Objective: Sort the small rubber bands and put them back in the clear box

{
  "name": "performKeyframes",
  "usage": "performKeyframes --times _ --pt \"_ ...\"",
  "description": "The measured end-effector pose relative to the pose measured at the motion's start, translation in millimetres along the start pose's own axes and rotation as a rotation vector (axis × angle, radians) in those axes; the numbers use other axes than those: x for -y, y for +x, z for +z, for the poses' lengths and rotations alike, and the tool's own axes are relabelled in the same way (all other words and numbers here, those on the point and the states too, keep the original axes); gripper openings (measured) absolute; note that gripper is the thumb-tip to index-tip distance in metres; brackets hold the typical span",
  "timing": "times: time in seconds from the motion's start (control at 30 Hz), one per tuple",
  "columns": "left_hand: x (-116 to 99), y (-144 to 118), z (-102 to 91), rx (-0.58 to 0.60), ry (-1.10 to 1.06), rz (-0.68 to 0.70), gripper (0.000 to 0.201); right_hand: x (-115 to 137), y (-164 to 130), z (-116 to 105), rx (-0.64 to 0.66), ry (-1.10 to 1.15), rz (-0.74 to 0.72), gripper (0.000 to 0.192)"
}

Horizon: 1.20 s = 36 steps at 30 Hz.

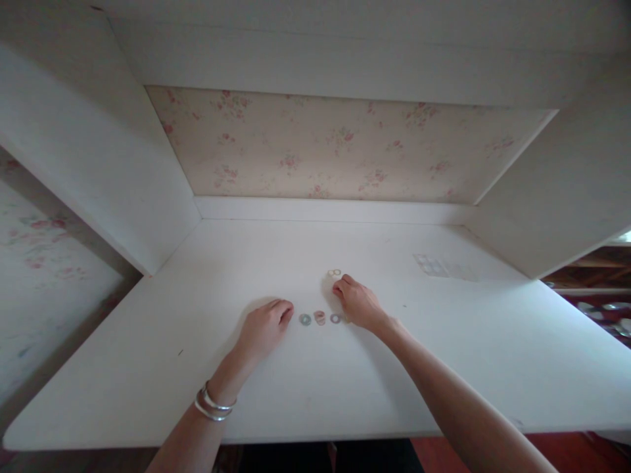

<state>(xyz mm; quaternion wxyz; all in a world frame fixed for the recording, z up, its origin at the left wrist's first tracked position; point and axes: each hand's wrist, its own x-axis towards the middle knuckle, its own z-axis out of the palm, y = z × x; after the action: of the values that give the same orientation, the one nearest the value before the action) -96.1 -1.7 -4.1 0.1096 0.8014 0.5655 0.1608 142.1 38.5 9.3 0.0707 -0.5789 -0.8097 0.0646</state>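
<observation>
My left hand [266,325] rests on the white desk with its fingers curled in, and no object shows in it. Just to its right lies a row of small ring-shaped pieces: a grey-green ring [305,320], overlapping pinkish rings [320,318] and a mauve-grey ring [336,318]. A pale piece at the row's right end is partly covered by my right hand [357,301]. That hand is closed, fingertips down near the desk, and whatever is between them is hidden. Right beyond its fingers are pale cream rings [334,272].
A clear plastic tray [436,266] with rounded hollows lies at the back right of the white desk [148,368]. White side panels [552,177] and a flowered back panel [315,148] enclose the desk's rear. A small dark sliver [180,353] lies at the left.
</observation>
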Motion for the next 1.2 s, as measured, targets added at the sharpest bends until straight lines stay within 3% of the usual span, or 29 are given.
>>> performKeyframes --times 0.27,0.47,0.57,0.7,0.9,1.2 --pt "-0.6 0.5 0.5 0.014 -0.01 -0.011 0.021 36.6 -32.4 3.1 0.03 0.155 -0.155 0.027" --pt "0.0 0.1 0.4 0.008 -0.003 -0.001 0.021 39.3 -34.9 4.7 0.008 0.148 -0.154 0.027" --pt "0.8 0.4 1.5 0.004 -0.006 0.001 0.021 30.1 -31.3 -1.1 -0.054 0.219 -0.138 0.026" --pt "1.0 0.7 1.8 0.003 -0.002 0.004 0.021 0.1 -10.6 -7.3 -0.132 0.252 -0.002 0.025" --pt "0.1 2.2 0.8 0.005 -0.011 -0.003 0.02 -44.9 21.0 -2.0 -0.079 0.137 0.163 0.025" --pt "3.2 4.1 2.5 -0.008 -0.02 0.013 0.019 -46.2 31.8 2.3 -0.017 0.001 0.064 0.031"
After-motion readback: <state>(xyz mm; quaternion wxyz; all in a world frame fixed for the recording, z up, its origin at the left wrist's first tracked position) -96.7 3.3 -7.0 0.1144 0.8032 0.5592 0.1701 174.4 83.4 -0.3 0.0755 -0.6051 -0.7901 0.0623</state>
